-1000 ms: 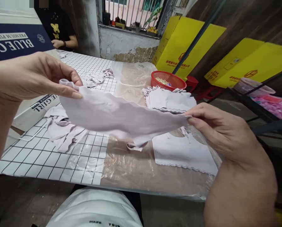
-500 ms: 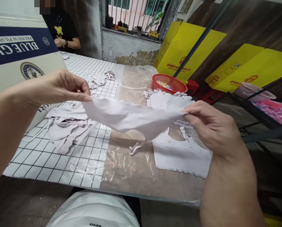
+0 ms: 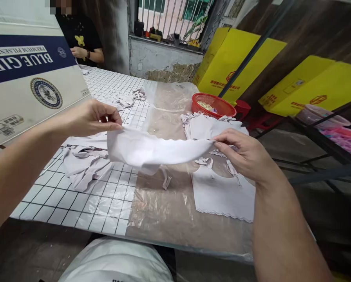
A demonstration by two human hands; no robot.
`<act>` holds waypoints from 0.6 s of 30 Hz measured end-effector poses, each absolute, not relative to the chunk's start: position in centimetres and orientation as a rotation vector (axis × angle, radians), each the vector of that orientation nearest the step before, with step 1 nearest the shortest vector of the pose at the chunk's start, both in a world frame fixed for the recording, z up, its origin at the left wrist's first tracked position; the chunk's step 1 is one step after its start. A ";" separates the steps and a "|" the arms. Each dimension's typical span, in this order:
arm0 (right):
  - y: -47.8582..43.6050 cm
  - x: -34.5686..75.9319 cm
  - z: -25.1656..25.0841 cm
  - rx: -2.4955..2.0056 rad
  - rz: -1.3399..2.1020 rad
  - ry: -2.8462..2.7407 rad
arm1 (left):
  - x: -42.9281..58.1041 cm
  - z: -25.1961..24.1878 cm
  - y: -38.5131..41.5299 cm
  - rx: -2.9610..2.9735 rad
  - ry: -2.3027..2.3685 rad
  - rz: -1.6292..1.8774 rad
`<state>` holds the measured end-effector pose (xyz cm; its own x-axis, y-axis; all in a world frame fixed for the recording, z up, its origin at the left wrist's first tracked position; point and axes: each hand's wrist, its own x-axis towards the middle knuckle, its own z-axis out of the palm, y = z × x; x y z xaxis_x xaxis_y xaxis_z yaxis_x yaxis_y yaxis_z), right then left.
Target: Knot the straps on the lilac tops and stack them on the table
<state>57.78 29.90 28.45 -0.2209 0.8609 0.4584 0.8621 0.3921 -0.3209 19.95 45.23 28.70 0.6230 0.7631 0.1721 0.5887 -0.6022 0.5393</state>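
A pale lilac-white garment (image 3: 154,150) is stretched above the table between my two hands, with a thin strap hanging from its lower edge. My left hand (image 3: 94,117) pinches its left end between thumb and fingers. Its right end is pinched in my right hand (image 3: 240,150). Below my right hand, a flat garment with a scalloped hem (image 3: 224,196) lies on clear plastic. Behind it rests a stack of similar garments (image 3: 206,127). Crumpled pale garments (image 3: 85,166) lie on the grid-patterned cloth to the left.
A large printed carton (image 3: 17,94) stands at the left. Beyond the stack is a red basket (image 3: 213,105). Yellow boxes (image 3: 240,62) and a dark rack (image 3: 319,135) are at the right. Across the table (image 3: 60,203) stands a person in black (image 3: 81,35).
My right hand has moved left, closer to my left hand. The held garment has shifted and now hangs flatter and more smoothly between them. The view has turned slightly.
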 end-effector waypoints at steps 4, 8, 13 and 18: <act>34.0 58.6 27.6 -1.555 -0.123 -1.995 | 21.8 27.5 47.4 2.564 1.115 0.409; 35.7 58.7 28.8 -1.564 -0.293 -1.792 | 23.1 28.2 47.8 2.620 1.099 0.703; 31.1 58.6 28.6 -1.450 -0.468 -1.842 | 21.9 26.5 45.5 2.722 0.906 0.855; 22.6 57.2 21.2 -1.563 0.342 -2.218 | 19.1 17.6 38.6 2.769 0.635 0.652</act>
